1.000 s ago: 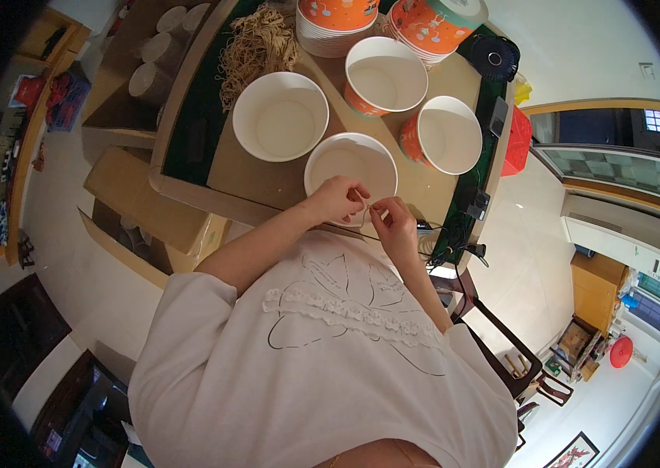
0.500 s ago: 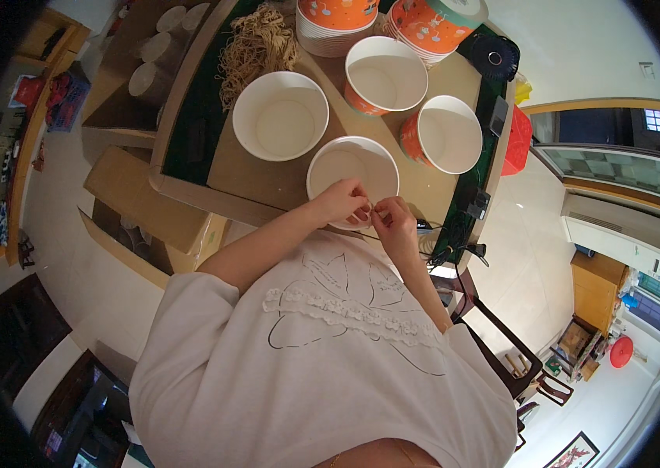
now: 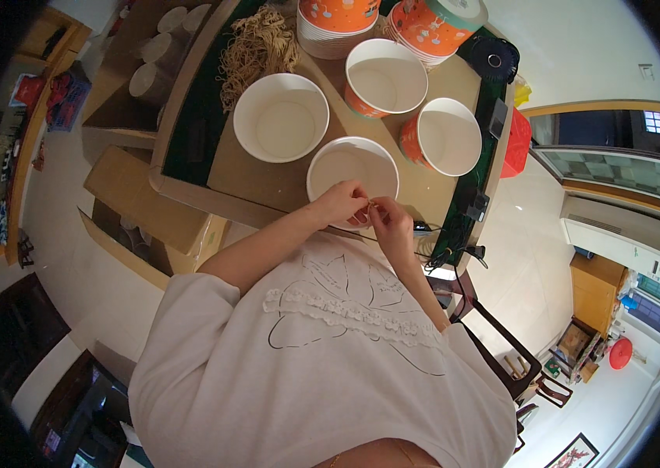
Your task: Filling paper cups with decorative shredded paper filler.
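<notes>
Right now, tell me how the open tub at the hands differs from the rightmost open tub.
The near tub is partly hidden by the left hand and right hand; the rightmost tub stands apart from both. The rightmost tub plainly shows its orange printed side; the near tub shows mostly its white inside. Both have round white rims and open tops.
</notes>
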`<control>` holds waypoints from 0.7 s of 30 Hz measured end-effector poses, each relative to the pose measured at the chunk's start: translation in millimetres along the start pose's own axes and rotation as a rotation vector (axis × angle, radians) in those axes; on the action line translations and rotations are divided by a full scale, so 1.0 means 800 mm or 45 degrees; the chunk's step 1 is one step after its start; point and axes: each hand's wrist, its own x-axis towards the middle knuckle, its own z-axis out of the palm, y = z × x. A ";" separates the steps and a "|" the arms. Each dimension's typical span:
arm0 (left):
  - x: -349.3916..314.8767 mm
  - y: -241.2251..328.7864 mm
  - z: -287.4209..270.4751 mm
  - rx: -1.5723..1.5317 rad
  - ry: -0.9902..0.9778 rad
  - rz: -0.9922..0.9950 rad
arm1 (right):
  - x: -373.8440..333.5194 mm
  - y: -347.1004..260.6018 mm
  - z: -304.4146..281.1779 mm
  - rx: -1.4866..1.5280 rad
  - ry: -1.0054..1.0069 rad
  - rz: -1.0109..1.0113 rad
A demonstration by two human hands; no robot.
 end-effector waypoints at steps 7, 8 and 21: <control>0.001 0.002 -0.002 -0.092 0.003 -0.097 | -0.004 0.003 0.000 0.013 -0.010 0.030; 0.000 0.005 0.000 -0.092 0.002 -0.097 | -0.004 0.005 0.000 -0.010 -0.015 0.036; -0.001 -0.007 -0.007 0.349 0.114 0.210 | -0.010 -0.010 -0.010 -0.100 0.003 0.025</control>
